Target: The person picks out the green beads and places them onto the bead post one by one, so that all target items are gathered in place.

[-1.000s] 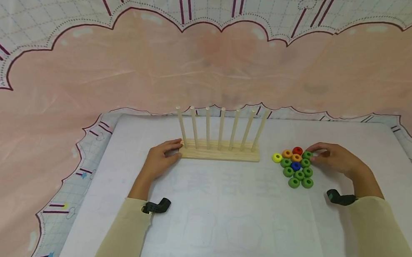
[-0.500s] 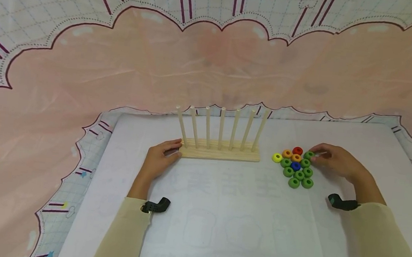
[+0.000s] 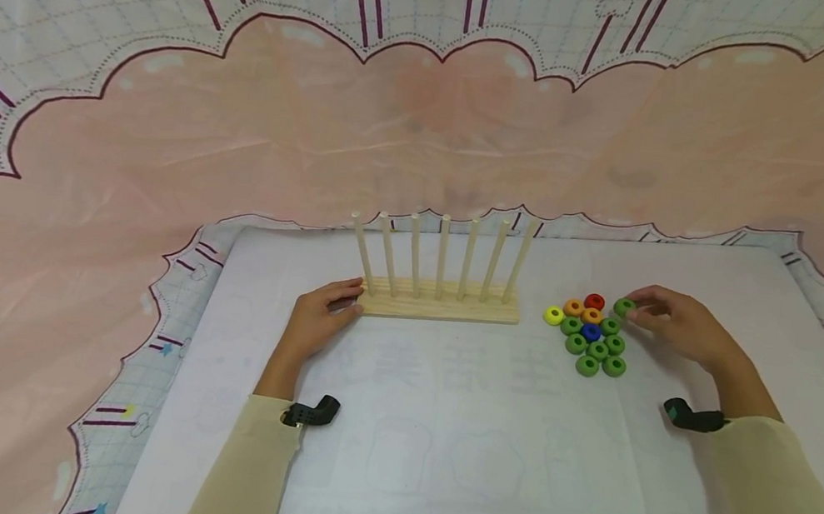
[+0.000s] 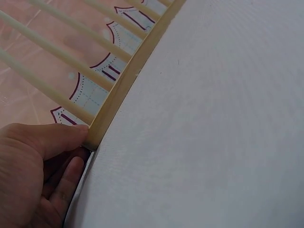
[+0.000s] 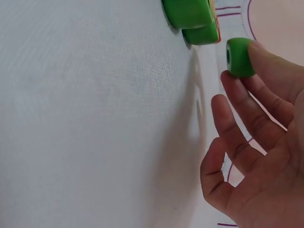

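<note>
My right hand [image 3: 684, 323] pinches a green bead [image 3: 624, 307] between thumb and fingertips, at the far right of the bead cluster. In the right wrist view the same green bead [image 5: 241, 58] shows its hole side-on, held off the white surface, the other fingers loosely bent below. My left hand [image 3: 318, 318] grips the left end of a wooden peg stand [image 3: 440, 308], thumb at its front corner. Several upright pegs [image 3: 443, 256] on the stand carry no beads. In the left wrist view the thumb [image 4: 66, 137] touches the end of the base [image 4: 116, 95].
Beside the stand's right end lie several green beads [image 3: 587, 365], two orange beads [image 3: 573, 307], a red bead [image 3: 594, 301], a blue bead [image 3: 590, 333] and a yellow bead [image 3: 553, 315]. They rest on a white board [image 3: 439, 427] over a patterned pink cloth [image 3: 424, 141].
My right hand has drawn the pinched green bead up and slightly right, away from the other beads. The left hand and the peg stand have stayed in place.
</note>
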Demonstrator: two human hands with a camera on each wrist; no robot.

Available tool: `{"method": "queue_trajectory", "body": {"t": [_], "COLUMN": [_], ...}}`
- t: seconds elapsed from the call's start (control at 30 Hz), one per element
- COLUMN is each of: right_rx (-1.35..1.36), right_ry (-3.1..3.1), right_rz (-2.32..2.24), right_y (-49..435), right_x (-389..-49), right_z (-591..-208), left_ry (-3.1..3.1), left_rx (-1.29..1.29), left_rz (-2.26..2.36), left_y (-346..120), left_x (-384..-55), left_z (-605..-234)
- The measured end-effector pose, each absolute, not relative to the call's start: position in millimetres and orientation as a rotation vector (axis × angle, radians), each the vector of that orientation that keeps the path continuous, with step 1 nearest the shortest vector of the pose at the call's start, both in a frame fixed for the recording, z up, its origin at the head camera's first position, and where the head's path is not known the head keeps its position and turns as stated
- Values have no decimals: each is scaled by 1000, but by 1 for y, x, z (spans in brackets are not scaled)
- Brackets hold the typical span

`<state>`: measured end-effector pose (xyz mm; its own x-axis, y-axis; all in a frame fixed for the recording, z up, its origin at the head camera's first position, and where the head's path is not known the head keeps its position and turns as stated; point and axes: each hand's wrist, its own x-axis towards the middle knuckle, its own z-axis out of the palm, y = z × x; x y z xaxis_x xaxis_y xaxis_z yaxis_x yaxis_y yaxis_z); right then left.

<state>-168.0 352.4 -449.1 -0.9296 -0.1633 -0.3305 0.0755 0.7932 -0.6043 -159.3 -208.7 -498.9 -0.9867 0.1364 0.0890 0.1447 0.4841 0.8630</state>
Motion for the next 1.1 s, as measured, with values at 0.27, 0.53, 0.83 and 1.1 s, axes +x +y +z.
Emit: {"method": "queue_trajectory", "body": {"t": [0.27,0.53,0.83,1.1], "right_rx": [-124,-131,-78,-113], "right_ry": [2732,2821,2886,2908], "right_rz": [-931,-990,-1082,-1118], "right_y": [344,327,304,292], "right_x": [-166,-166,-166,-165], "right_z": [-438,-423,-407,-396], "left_ry": [-2700,-2658,-2680,-2700], "left_rx": [-244,-266,-248,-253], "left_rz": [-1589,-1636,-1602,-1594], "left_y": [-208,-207,-209,-210], "left_x": [-159,-156,-158,-158], "left_z": [-497,-492,-499,-498]}}
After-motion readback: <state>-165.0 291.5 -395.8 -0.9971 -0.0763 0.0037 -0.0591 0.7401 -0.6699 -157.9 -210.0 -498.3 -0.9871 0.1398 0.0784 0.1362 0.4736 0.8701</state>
